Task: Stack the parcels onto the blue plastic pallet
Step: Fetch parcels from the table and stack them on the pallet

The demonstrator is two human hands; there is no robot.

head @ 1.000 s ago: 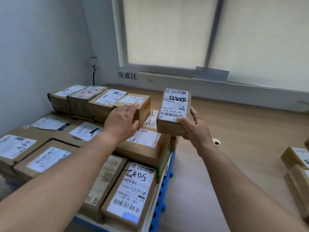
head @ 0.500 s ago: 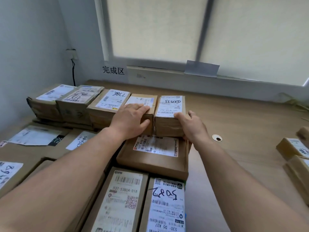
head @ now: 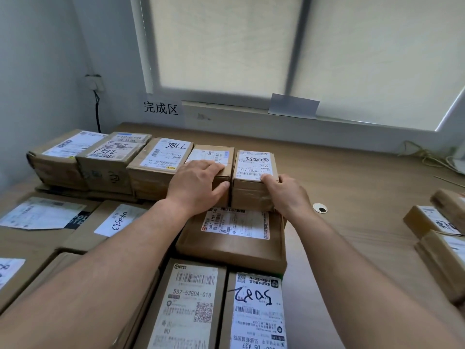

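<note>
Cardboard parcel [head: 254, 177], airborne a second earlier, sat at centre frame ending the back row. I noted the right hand [head: 285, 195] gripping its near corner, the left hand [head: 198, 183] flat on the neighbouring parcel [head: 214, 157]. Placement looked complete.

A small brown parcel [head: 254, 181] with a white label stands upright, ending the back row. It touches its neighbour parcel [head: 214, 157] and rests on a flat parcel [head: 234, 238].
</note>
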